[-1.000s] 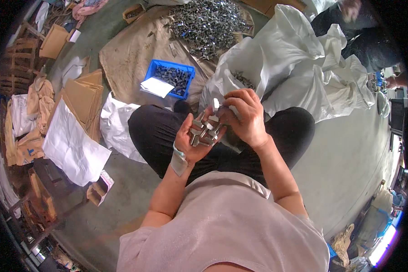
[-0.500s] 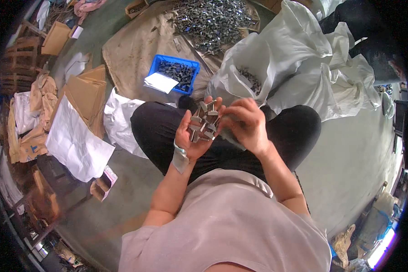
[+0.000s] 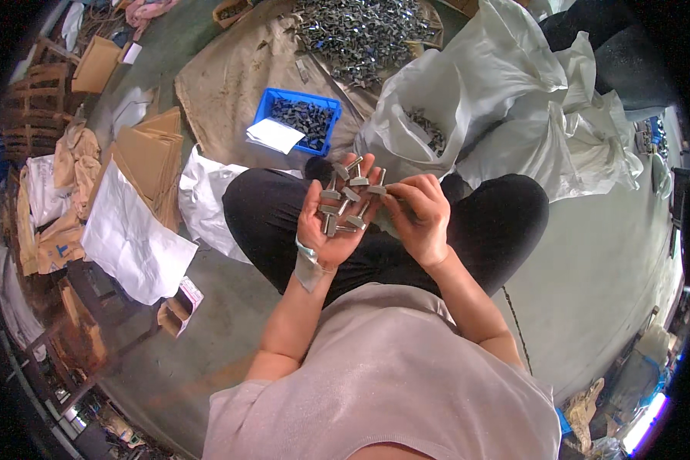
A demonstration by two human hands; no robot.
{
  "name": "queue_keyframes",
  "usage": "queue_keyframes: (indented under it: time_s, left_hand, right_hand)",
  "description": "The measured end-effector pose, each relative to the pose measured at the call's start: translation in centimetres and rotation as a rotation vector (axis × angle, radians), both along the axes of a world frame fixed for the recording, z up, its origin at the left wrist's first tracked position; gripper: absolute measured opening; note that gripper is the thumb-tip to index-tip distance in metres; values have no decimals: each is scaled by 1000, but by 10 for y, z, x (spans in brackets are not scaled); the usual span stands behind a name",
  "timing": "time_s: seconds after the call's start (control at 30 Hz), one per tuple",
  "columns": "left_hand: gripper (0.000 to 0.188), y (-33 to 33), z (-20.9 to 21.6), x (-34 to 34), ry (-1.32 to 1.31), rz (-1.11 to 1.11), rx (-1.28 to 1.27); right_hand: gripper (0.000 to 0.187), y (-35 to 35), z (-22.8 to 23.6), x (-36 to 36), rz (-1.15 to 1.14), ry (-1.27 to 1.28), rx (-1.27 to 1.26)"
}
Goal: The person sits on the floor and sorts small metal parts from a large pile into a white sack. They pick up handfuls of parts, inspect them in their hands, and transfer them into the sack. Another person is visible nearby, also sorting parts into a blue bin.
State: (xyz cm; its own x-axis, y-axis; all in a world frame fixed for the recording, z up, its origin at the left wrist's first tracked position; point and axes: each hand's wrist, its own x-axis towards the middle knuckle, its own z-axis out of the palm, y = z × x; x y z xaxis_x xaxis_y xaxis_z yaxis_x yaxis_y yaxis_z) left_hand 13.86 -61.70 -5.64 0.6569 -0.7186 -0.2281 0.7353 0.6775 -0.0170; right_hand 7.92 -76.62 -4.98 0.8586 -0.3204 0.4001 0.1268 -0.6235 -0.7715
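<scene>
My left hand (image 3: 331, 239) is palm up in front of my crossed legs, its fingers stretched out, carrying several T-shaped metal pieces (image 3: 348, 198). Each piece has a blocky grey head and a thin shiny stem; they lie loosely in different directions across palm and fingers. A clear plastic scrap (image 3: 309, 270) clings to the left wrist. Just to the right, my right hand (image 3: 420, 215) pinches one more T-shaped metal piece (image 3: 377, 190) between thumb and forefinger, at the tips of the left fingers. Its other fingers are curled in.
Ahead stands a blue bin (image 3: 265, 103) of dark metal pieces, with white paper (image 3: 274, 136) over its near corner. Behind it a big heap of metal pieces (image 3: 364, 38) lies on brown sheeting (image 3: 222, 84). An open white sack (image 3: 475, 69) is at right; cardboard (image 3: 142, 161) lies left.
My right hand was blurred over the left fingertips; now it is steady, slightly lower, with a metal piece pinched in view. The pieces on the left palm lie more spread out.
</scene>
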Motion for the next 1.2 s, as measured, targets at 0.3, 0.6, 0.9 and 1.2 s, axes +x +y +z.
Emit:
queue_keyframes:
  time_s: [0.3,0.6,0.9,1.2]
  left_hand:
    - [60,0,-7,0,-78,-14,65]
    - [60,-1,-11,2,-3,58,25]
    - [60,2,-14,0,-12,87,83]
    - [60,5,-21,-3,-38,110,202]
  right_hand:
    - [18,10,-10,0,36,12,41]
    - [32,21,6,-12,162,-30,-117]
    - [18,20,-16,-19,-9,102,186]
    - [28,18,-27,-17,-31,204,239]
